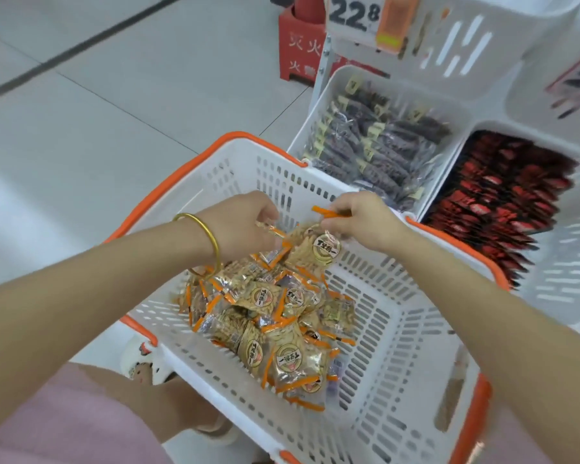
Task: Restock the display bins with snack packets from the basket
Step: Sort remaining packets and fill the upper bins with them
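Basket (416, 363): white with orange rim, tilted below you and close to the bins, so each carry is short.
Snack packets (265, 316): the task's stock, heaped in the near left part of the basket; its right half is bare mesh.
Left hand (238, 226): over the far end of the heap inside the basket, fingers curled down on packet edges. It seems to be gathering several snack packets at once.
Bangle (215, 249): on your left wrist, hanging just above the heap. It could snag a seam.
Right hand (362, 219): above the basket's far right side, thumb and fingers pinching the orange seal of the lifted packet (315, 249). The seal is the stiff part, so it gives a sure hold.
Lifted packet: hangs clear of the heap, label facing you, between both hands.
Dark-packet bin (312, 115): just beyond the basket's far rim, well filled in neat rows.
Red-packet bin (529, 128): beyond the basket's right rim, also stacked full.
Price sign (352, 15): farthest from the basket, above the bins.
Judgement: neither bin shown matches these packets, so you likely need another bin.
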A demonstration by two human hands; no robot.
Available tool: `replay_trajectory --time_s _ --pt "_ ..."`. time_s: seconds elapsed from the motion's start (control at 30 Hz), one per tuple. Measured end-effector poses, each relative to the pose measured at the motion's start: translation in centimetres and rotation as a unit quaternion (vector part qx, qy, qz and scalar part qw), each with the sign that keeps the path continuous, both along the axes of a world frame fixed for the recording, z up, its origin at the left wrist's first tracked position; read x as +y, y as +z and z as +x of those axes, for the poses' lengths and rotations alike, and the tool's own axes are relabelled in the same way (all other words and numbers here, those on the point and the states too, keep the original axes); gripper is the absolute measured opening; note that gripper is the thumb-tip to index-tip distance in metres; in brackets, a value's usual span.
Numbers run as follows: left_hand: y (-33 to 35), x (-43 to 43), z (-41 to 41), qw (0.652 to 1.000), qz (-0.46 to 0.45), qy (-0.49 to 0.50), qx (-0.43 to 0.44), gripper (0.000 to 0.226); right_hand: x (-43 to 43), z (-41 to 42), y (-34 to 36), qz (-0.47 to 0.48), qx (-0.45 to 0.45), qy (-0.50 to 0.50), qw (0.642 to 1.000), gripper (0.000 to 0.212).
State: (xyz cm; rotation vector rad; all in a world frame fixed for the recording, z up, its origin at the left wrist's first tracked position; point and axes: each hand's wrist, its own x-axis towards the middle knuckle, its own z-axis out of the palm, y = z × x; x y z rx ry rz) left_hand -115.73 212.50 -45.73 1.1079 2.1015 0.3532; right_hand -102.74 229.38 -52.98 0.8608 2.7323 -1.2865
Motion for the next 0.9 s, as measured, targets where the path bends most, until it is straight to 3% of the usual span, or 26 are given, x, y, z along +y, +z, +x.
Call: replay_trajectory --time_s 0.17,0.33,0.47,0.53,0.63,0.7,0.8,0.9 --pt "2.5 3.8 2.9 0.999 0.023 -0.039 -0.015 0.074 1.6 2.7 9.3 -0.053 0.045 0.017 0.997 0.018" --pt "4.2 6.3 6.3 0.990 0.113 -0.019 -0.085 0.066 2.8 5.5 13.7 -0.036 0.090 -0.027 0.995 0.016" --pt "5.6 7.9 7.2 0.969 0.148 -0.039 -0.192 0.046 3.2 6.7 15.3 -0.002 0.127 -0.081 0.989 0.039" --pt "6.0 8.7 6.8 0.965 0.152 -0.054 -0.208 0.044 3.4 6.9 16.4 -0.003 0.124 -0.077 0.989 0.039" --pt "6.9 9.6 5.6 0.963 0.170 -0.068 -0.199 0.045 4.3 7.3 18.2 -0.124 0.087 -0.024 0.988 0.022" --pt "7.6 10.1 4.9 0.962 0.179 -0.075 -0.192 0.040 5.0 7.2 18.8 -0.205 0.103 -0.009 0.973 0.029" --pt "8.6 10.8 4.3 0.957 0.203 -0.058 -0.199 0.040 5.7 5.8 19.4 -0.165 0.124 -0.038 0.978 0.029" --pt "9.4 11.8 3.6 0.943 0.279 0.013 -0.180 0.057 6.9 4.3 21.6 -0.078 0.179 -0.087 0.977 0.023"
